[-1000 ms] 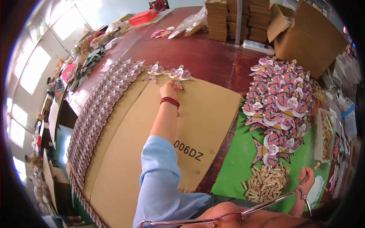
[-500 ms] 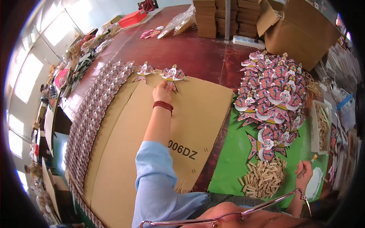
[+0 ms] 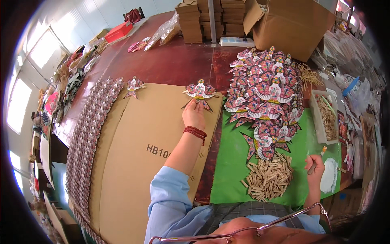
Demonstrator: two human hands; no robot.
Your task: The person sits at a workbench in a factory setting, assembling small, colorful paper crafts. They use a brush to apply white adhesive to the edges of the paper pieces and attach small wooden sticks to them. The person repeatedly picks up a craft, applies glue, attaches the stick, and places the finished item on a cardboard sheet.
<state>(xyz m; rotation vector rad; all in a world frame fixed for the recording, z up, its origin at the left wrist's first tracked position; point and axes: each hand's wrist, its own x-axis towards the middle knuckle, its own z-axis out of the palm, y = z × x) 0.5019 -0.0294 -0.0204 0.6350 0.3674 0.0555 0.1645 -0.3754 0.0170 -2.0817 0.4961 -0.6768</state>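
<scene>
My left hand, with a red bead bracelet at the wrist, pinches the tail end of a swallow-shaped paper kite. The kite is patterned in pink, black and white and lies over the far right part of a flat cardboard sheet. Another such kite rests alone at the sheet's far left. My right hand is closed round a small brush above the green mat. Beside that hand is a white paste-like patch. Small wooden clothespins are heaped on the mat.
A large pile of kites covers the mat's far part. Long overlapping rows of kites line the sheet's left side. A plastic tray of wooden pieces stands right; an open carton and stacked boxes stand behind.
My left hand has carried the kite rightward, away from the lone kite and nearer the pile. My right hand still holds the brush near the white patch. The whole view has shifted.
</scene>
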